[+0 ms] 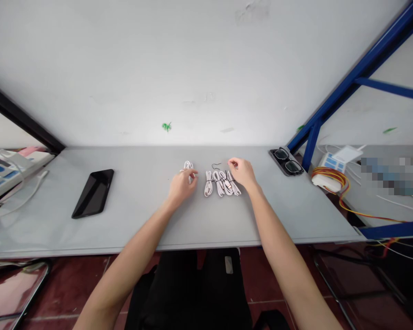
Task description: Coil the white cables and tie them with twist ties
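My left hand (183,185) is closed over a coiled white cable (188,164), whose loops stick out beyond the fingers; the palm hides the rest of it. To its right lies a row of several white USB cable bundles (220,184), each folded and bound with a dark tie. My right hand (241,171) hovers by the right end of that row, thumb and fingers pinched together. Whatever may be between those fingertips is too small to make out. A loose black twist tie (216,165) rests behind the bundles.
On the grey table (199,224), a black phone or tablet (93,193) lies at left. Glasses (288,161) sit on a dark case at back right. Power strips (3,172) and cords crowd the left edge; red-yellow wires (344,183) and blue frame bars (311,144) stand at right.
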Tool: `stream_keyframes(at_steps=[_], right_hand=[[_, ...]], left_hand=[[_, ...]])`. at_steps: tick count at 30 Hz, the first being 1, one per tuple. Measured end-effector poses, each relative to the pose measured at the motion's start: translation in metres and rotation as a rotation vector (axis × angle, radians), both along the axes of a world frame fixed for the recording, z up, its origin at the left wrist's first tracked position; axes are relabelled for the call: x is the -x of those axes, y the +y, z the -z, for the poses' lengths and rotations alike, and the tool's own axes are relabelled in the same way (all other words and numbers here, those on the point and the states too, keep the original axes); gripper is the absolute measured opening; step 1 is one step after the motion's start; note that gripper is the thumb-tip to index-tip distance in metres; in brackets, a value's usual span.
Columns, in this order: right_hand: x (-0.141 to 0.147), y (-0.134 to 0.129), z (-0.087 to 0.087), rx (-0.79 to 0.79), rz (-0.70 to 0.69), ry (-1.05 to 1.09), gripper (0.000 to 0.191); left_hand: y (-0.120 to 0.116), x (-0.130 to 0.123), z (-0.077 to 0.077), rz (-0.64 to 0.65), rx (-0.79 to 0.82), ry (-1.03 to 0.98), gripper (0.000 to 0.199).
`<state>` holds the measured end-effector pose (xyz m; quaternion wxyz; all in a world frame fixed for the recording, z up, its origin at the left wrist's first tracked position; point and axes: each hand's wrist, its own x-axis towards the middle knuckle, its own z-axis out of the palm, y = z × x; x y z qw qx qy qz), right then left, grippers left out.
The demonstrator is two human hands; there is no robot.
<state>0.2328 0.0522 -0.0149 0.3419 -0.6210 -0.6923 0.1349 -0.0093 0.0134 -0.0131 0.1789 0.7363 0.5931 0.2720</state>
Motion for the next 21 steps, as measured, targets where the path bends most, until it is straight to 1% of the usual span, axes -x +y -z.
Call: stream_keyframes(at_steps=[2, 4, 6, 8, 12, 16, 18, 21], right_hand=[[-0.003, 0.003, 0.002, -0.001, 0.051, -0.028, 0.021], [-0.004, 0.005, 0.002, 0.000, 0.069, -0.023, 0.020], [-0.003, 0.004, 0.001, -0.013, 0.064, 0.003, 0.021], [0.000, 0.001, -0.001, -0.032, 0.034, 0.042, 0.022], [0.010, -0.007, -0.008, -0.051, -0.066, 0.090, 0.022], [0.018, -0.013, -0.010, -0.040, -0.143, 0.085, 0.020], [0.021, -0.015, -0.011, -0.055, -0.166, 0.046, 0.020], [0.026, -0.018, -0.013, -0.141, -0.191, -0.020, 0.020]], left_hand=[[0.002, 0.004, -0.001, -0.115, -0.023, 0.062, 0.027], [0.002, 0.005, -0.001, -0.201, -0.012, 0.128, 0.039], [0.002, 0.004, -0.001, -0.241, 0.023, 0.200, 0.052], [0.003, 0.001, 0.000, -0.247, 0.060, 0.273, 0.056], [0.008, -0.009, 0.003, -0.254, 0.071, 0.382, 0.055], [0.014, -0.013, 0.007, -0.237, 0.040, 0.435, 0.035], [0.015, -0.011, 0.008, -0.239, 0.044, 0.423, 0.031], [0.017, -0.006, 0.006, -0.231, 0.079, 0.337, 0.032]])
